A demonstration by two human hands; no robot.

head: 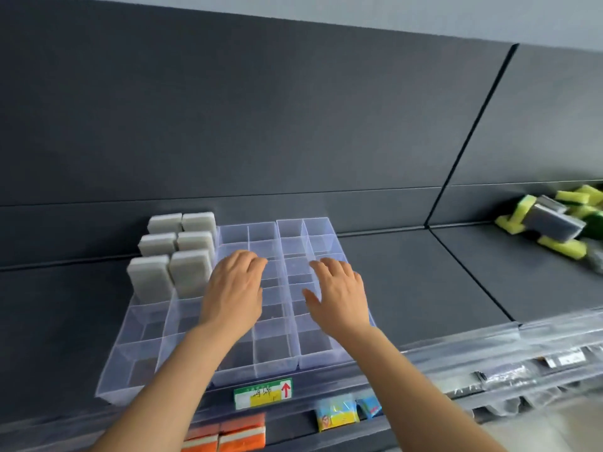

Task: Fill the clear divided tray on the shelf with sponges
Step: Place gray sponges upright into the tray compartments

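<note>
A clear divided tray (pixel 277 353) lies on the dark shelf, its many compartments running front to back. Several grey sponges (pixel 173 256) stand upright in the back cells of its two left columns. My left hand (pixel 233 288) hovers over the tray's middle with loosely curled fingers and holds nothing. My right hand (pixel 336 293) is beside it over the right columns, fingers spread and relaxed, also holding nothing. A loose pile of yellow-green and grey sponges (pixel 554 223) lies on the shelf at the far right.
A green and yellow price label with a red arrow (pixel 263 393) sits on the shelf's front rail. Below it are orange sponges (pixel 228 435) and small colourful packets (pixel 337 414). A vertical seam (pixel 470 138) splits the dark back panel.
</note>
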